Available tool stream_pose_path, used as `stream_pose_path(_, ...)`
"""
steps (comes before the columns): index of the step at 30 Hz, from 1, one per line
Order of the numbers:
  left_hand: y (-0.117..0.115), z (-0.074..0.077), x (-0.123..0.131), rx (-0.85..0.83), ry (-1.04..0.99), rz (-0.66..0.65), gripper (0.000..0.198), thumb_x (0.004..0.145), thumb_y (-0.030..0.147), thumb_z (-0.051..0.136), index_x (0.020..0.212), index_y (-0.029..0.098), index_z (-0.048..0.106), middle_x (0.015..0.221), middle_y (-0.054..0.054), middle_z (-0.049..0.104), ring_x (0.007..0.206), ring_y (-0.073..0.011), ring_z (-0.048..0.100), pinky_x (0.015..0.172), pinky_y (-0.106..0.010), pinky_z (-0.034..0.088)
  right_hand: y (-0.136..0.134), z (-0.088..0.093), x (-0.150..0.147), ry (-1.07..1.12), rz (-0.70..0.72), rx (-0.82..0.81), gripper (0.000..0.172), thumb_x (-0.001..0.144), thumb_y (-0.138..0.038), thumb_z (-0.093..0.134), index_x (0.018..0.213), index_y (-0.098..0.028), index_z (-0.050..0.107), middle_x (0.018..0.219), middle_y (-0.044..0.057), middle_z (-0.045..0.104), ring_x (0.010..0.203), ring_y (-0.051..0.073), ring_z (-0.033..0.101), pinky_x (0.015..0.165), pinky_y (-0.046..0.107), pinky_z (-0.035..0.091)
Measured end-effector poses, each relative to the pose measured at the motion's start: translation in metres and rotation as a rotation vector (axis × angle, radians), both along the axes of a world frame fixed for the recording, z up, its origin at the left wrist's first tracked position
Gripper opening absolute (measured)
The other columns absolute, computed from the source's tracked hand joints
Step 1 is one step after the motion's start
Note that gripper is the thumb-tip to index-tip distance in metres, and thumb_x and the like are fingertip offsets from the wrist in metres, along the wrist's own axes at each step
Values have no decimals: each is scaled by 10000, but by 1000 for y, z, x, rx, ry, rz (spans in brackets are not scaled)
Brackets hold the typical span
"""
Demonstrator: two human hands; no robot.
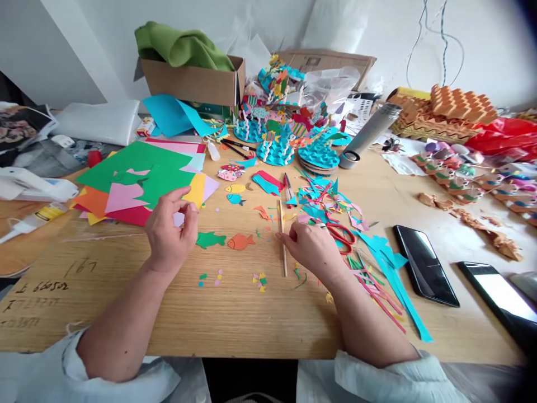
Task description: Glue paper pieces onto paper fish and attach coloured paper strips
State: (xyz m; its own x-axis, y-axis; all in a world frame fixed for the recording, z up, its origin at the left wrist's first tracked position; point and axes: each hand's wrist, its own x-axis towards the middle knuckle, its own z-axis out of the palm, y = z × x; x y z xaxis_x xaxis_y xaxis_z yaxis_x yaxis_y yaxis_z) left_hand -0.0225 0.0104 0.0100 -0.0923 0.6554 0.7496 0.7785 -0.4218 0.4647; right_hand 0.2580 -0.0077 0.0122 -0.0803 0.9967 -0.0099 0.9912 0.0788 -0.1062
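In a cardboard box (188, 83), green fabric (184, 45); nearer, left hand (170, 235) with thumb and forefinger parted, right hand (312, 246) at wooden stick (285, 264), pinch indiscernible.

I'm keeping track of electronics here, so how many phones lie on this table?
2: a black phone right of the turquoise strip, and a second phone farther right. Clutter may hide others.
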Motion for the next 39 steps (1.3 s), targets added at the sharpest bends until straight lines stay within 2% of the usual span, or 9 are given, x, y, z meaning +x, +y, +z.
stream_pose_path(6,0,-1,2,-36,-28,-29,263,889,241,553,1138,164,586,813,-31,701,740,-164,697,750,-303,541,-1,2,-2,-89,29,-107,357,938,-442,502,756,-182,667,723,122,720,650,250,671,537,312,288)
stream_pose_path(12,-2,2,3,-15,-43,-40,262,882,202,571,1140,159,587,807,-21,701,723,-153,703,740,-285,548,-1,9,-7,-134,45,-178,286,945,-248,430,827,-148,670,803,117,745,723,225,700,574,305,290)
stream_pose_path(19,-1,1,3,-5,-47,-73,262,885,177,571,1146,163,589,806,-19,696,717,-147,700,729,-278,544,-3,7,-8,-174,55,-155,301,944,-221,387,845,-136,660,817,122,745,729,223,702,569,315,264)
stream_pose_path(26,-1,-1,2,5,-46,-69,240,882,169,579,1120,151,602,814,-29,700,726,-158,704,738,-291,543,-3,7,-9,-179,48,-142,239,896,-205,442,826,-149,664,806,109,749,711,217,700,554,306,239)
stream_pose_path(31,1,4,-5,9,-91,-16,252,888,197,576,1136,157,592,811,-25,696,732,-164,700,723,-298,550,-1,5,-8,-176,43,-138,251,891,-209,438,800,-153,665,805,110,751,712,227,704,552,311,220)
stream_pose_path(35,2,8,-13,42,-152,43,271,903,239,564,1164,169,573,868,-30,697,752,-163,696,767,-327,560,0,6,-7,-151,44,-148,235,887,-202,446,791,-158,656,780,105,747,684,217,695,547,308,210)
stream_pose_path(39,2,11,-18,52,-158,42,273,910,260,555,1172,181,561,874,-29,693,759,-168,701,786,-343,564,1,3,-4,-117,35,-109,233,903,-226,459,753,-169,629,703,91,717,634,206,663,532,304,206)
